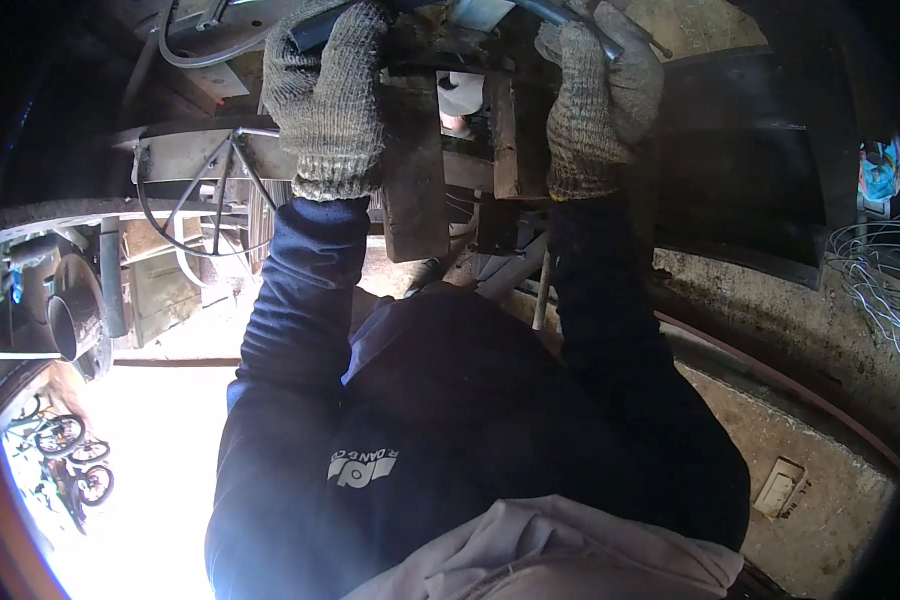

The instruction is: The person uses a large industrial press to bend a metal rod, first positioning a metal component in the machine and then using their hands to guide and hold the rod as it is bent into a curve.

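Observation:
Both my hands, in grey knitted work gloves, are up at the top of the view on a curved dark tube [550, 12]. My left hand [332, 95] is closed round the tube's left part, thumb side inward. On its right end, my right hand [602, 100] is closed as well, and the tube's tip shows by the fingers. Between my wrists, a dark flat block [415, 185] and a narrower brown wood-like piece [507, 140] hang below the bench structure. The tube's middle is partly cut off by the top edge.
A round metal-rod frame [218, 190] is left of my left forearm. Farther left lies a wide pipe [74, 318]; bicycles [62, 440] stand in bright light below. Right are a dark panel [735, 165], tangled wires [875, 275] and a wall switch plate [780, 487].

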Demonstrator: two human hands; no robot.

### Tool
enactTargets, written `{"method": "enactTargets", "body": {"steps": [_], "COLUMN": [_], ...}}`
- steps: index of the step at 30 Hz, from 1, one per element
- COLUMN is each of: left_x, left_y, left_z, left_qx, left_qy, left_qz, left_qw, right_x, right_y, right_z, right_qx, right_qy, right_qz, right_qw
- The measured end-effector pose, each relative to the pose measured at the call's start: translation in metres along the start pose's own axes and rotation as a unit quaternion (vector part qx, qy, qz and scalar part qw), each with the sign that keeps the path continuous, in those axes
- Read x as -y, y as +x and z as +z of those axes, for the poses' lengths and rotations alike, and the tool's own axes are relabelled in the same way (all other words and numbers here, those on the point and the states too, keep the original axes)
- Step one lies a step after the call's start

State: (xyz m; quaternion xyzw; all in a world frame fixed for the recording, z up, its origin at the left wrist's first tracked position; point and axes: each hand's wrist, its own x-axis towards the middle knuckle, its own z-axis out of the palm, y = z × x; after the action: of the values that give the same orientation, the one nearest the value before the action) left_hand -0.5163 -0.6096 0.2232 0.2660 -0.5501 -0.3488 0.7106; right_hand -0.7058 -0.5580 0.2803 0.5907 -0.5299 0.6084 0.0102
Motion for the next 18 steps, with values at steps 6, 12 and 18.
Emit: {"method": "enactTargets", "body": {"steps": [6, 12, 18], "left_x": [0.002, 0.010, 0.001], "left_y": [0.003, 0.003, 0.000], "left_z": [-0.005, -0.011, -0.004], "left_qx": [0.034, 0.032, 0.007], "left_qy": [0.216, 0.241, 0.103], "left_qz": [0.145, 0.149, 0.043], "left_qw": [0.965, 0.959, 0.994], "right_x": [-0.009, -0.002, -0.010], "right_y": [-0.003, -0.004, -0.003], "right_z": [0.004, 0.005, 0.005], "right_qx": [-0.023, -0.028, -0.018], "right_qy": [0.095, 0.102, 0.105], "right_qz": [0.024, 0.037, 0.027], "right_qw": [0.995, 0.994, 0.994]}}
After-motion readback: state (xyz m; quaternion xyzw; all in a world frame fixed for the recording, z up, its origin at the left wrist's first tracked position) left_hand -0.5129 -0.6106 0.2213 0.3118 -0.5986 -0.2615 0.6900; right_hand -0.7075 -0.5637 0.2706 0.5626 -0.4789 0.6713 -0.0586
